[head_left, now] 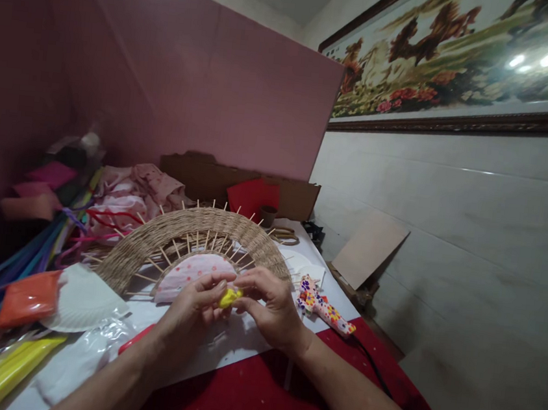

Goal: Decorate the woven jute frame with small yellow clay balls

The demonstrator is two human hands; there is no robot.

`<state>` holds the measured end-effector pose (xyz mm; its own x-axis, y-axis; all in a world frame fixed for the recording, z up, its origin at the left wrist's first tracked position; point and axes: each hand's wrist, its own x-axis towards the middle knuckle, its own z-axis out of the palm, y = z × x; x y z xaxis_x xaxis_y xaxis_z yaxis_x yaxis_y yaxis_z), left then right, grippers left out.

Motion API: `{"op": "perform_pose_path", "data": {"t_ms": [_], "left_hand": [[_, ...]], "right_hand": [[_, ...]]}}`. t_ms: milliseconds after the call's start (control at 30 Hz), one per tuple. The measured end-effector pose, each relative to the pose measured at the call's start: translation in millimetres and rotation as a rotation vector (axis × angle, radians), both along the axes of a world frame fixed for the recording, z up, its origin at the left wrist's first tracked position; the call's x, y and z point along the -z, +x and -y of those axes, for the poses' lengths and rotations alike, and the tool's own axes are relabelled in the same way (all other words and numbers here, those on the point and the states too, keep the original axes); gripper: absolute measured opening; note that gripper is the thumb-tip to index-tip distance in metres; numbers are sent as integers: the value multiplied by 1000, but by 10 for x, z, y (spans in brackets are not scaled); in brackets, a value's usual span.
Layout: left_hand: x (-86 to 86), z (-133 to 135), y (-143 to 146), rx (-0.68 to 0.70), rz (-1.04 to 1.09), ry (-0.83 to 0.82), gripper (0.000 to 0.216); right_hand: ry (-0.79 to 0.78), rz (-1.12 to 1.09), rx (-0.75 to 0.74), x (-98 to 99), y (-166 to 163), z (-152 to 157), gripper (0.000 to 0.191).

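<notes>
1. The left hand (195,302) and the right hand (273,304) meet above the white sheet (243,352), each with thumb and finger closed on a small yellow piece (229,298).
2. This yellow piece sits between the two sets of fingertips, its longer side slanting slightly up to the right; neither hand is clearly nearer.
3. Beyond the hands, the woven arch (213,220) curves around a spotted half-round panel (188,277), whose right part the hands partly cover.

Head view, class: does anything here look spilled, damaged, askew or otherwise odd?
Nothing looks clearly spilled or damaged. The pink fabric lies bunched up at the back left, untidy beside the fan-shaped weaving, and the tan board tilts near the light wall instead of lying flat.
</notes>
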<state>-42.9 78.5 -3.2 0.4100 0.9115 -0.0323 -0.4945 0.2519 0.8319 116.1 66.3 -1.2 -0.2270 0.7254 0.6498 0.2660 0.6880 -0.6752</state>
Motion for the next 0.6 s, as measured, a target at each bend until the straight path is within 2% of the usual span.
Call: {"op": "perform_pose_path", "data": {"t_ms": [167,267,600], "left_hand": [[-35,57,32,15,-15,-13,25],[-50,90,72,11,-20,-11,27],[50,-14,32,-137,-128,90,45]], "right_hand": [[164,143,-19,37,-2,-11,16],[205,173,-28,39,-7,-10,14],[139,61,104,61,5,-19,18]]}}
